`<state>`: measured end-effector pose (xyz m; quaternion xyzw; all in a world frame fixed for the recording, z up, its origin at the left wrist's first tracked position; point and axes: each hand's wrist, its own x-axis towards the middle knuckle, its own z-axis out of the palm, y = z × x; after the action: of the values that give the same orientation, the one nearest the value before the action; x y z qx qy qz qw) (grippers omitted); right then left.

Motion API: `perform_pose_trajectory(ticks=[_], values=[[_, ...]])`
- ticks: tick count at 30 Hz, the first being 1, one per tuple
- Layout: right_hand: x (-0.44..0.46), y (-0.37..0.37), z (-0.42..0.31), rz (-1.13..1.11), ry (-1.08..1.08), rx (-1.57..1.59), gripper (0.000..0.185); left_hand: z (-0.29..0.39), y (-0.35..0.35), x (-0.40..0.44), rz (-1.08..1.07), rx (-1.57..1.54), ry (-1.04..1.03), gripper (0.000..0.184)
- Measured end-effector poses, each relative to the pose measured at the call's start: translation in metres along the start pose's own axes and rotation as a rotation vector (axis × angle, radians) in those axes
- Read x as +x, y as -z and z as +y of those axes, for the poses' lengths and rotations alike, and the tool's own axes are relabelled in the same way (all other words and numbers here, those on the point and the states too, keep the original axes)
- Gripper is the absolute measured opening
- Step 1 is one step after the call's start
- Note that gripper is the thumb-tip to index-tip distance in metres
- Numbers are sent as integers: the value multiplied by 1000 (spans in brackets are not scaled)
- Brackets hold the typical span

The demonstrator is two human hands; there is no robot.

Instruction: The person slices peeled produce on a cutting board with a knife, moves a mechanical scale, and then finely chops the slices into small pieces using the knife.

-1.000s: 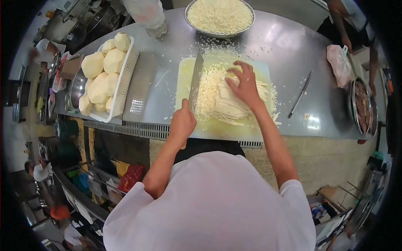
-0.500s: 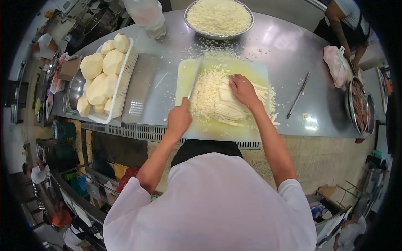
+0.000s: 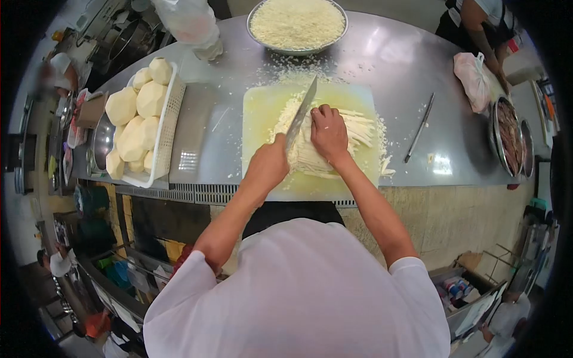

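Note:
A kitchen knife (image 3: 303, 109) is gripped by its handle in my left hand (image 3: 267, 166). Its blade points away from me, slanting to the right, at the cut end of some pale vegetable strips (image 3: 358, 128). Curled over these strips, my right hand (image 3: 330, 132) presses them down just right of the blade, its fingertips tucked in. Finely diced pale vegetable (image 3: 284, 119) lies left of the knife, partly hidden by blade and hand. Everything rests on a yellowish-green cutting board (image 3: 255, 110).
A white basket (image 3: 166, 122) of peeled root vegetables (image 3: 132, 134) stands left. Behind the board is a heaped metal bowl (image 3: 296, 51), near a plastic bag (image 3: 190, 27). Rightward lie a thin metal rod (image 3: 420, 128), another bag (image 3: 473, 80) and a meat bowl (image 3: 504, 140). Another person (image 3: 480, 27) stands far right.
The knife has moved right from beside the diced heap to the strips, its blade now slanting. My right hand has shifted left and its fingers are more curled. The view has shifted slightly.

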<state>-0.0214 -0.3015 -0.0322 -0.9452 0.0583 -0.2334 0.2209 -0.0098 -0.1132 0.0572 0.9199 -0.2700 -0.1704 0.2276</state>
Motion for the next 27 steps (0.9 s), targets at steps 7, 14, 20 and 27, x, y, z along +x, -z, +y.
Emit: perform_pose_trajectory(ticks=[7,14,20,27], values=[[-1,-2,0,-4,-11,2,19,-12,-35,26,-5,37,-30,24],[-1,-2,-1,20,-15,-4,16,9,5,-8,-113,45,61,29],[-2,0,1,-21,8,-10,17,-1,-11,28,-80,19,-34,30],[-2,-4,1,39,8,8,21,0,-33,16,-48,22,-9,27]])
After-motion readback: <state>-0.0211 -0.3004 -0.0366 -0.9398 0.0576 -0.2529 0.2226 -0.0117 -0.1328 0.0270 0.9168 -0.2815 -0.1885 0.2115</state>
